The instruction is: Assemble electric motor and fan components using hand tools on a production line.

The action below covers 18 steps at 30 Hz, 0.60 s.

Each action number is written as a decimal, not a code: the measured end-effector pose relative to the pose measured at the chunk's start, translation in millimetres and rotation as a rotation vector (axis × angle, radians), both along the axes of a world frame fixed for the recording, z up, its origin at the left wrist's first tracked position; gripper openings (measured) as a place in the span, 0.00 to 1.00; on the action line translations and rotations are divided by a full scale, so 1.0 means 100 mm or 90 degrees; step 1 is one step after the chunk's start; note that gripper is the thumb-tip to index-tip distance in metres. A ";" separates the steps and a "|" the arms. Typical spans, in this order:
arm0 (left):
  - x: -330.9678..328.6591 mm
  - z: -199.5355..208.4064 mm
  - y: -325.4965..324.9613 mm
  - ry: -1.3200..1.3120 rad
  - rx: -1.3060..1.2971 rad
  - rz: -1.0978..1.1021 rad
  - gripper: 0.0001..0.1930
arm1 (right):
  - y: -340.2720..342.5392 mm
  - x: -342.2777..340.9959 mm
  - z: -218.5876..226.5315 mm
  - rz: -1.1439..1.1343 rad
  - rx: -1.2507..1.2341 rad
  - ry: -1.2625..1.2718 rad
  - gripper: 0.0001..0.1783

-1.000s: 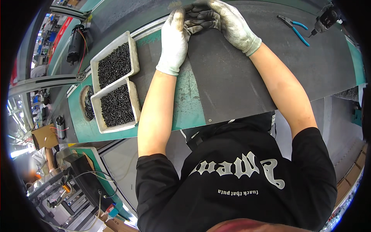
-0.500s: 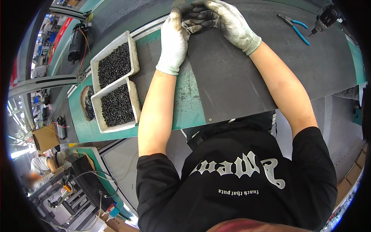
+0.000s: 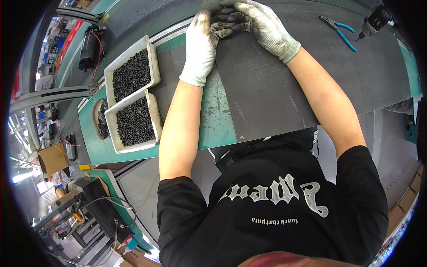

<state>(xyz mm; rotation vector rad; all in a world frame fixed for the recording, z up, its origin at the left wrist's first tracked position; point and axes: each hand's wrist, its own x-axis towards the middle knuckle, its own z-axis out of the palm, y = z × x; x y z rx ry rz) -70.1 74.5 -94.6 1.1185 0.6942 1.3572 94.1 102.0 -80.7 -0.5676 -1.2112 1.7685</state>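
My left hand [image 3: 201, 46] and my right hand [image 3: 267, 29] wear pale knitted gloves with dark-smudged fingers. They meet over the far part of the dark work mat [image 3: 271, 93]. Their fingers reach toward each other, loosely bent, and overlap at the tips. Nothing shows between the two palms, and some fingertips are hidden behind others. Left of my left forearm stand two white trays, a far tray [image 3: 154, 62] and a near tray [image 3: 156, 116], both filled with small black screw-like parts.
A round dish [image 3: 95, 118] of small parts sits left of the trays. Blue-handled pliers [image 3: 340, 30] and a dark power screwdriver [image 3: 376, 23] lie far right. A black motor [image 3: 90, 51] with coloured wires stands far left. A metal frame [image 3: 53, 95] runs along the left side.
My hands keep nearly the same pose. The black motor at far left has shifted slightly to the right. A person at the lower left has mostly moved out of sight.
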 end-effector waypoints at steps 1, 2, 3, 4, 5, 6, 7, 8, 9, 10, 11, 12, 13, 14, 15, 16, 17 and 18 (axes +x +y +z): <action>0.01 0.00 0.00 -0.006 0.000 0.000 0.30 | 0.00 0.00 0.00 -0.003 -0.002 -0.002 0.20; 0.02 0.01 -0.01 -0.012 0.001 -0.001 0.30 | 0.00 0.00 0.00 -0.003 -0.002 -0.002 0.20; 0.03 0.02 -0.01 -0.017 0.001 -0.002 0.30 | 0.01 0.00 -0.01 -0.003 -0.001 -0.002 0.20; 0.03 0.02 -0.01 -0.018 0.001 -0.003 0.30 | 0.01 0.01 -0.02 -0.003 0.001 -0.002 0.20; 0.04 0.02 0.00 -0.015 0.001 -0.004 0.30 | 0.02 0.02 -0.03 -0.003 0.002 -0.002 0.20; 0.05 0.02 0.00 -0.013 0.001 -0.005 0.30 | 0.03 0.03 -0.04 -0.005 0.002 -0.002 0.20; 0.06 0.02 0.01 -0.010 0.002 -0.005 0.29 | 0.04 0.03 -0.06 -0.004 0.010 0.002 0.20; 0.06 -0.02 0.06 -0.010 0.002 -0.006 0.29 | 0.05 0.04 -0.07 -0.004 0.018 0.007 0.20; 0.03 -0.10 0.16 -0.066 0.118 -0.077 0.29 | 0.04 0.02 -0.06 0.001 0.027 0.012 0.20; 0.00 -0.17 0.26 -0.120 0.235 -0.148 0.29 | 0.03 0.00 -0.05 0.004 0.027 0.013 0.20; -0.05 -0.25 0.31 -0.174 0.352 -0.218 0.29 | 0.01 -0.03 -0.03 0.005 0.015 0.006 0.20; -0.05 -0.26 0.33 -0.175 0.352 -0.220 0.29 | 0.00 -0.02 -0.01 0.000 0.002 -0.003 0.20; -0.05 -0.27 0.34 -0.173 0.351 -0.221 0.29 | 0.00 -0.01 0.00 -0.004 -0.011 -0.011 0.20; -0.07 -0.27 0.35 -0.171 0.351 -0.222 0.29 | 0.00 -0.02 -0.01 -0.004 -0.011 -0.011 0.20; -0.08 -0.28 0.34 -0.168 0.350 -0.222 0.29 | 0.00 -0.02 -0.02 -0.004 -0.009 -0.012 0.20; -0.11 -0.31 0.30 -0.167 0.351 -0.220 0.29 | 0.00 -0.03 -0.03 -0.004 -0.007 -0.012 0.19; -0.03 -0.22 0.19 -0.085 0.248 -0.133 0.28 | 0.02 0.02 -0.06 -0.013 -0.006 -0.014 0.19; 0.04 -0.12 0.08 -0.002 0.144 -0.047 0.27 | 0.04 0.07 -0.09 -0.022 -0.007 -0.016 0.19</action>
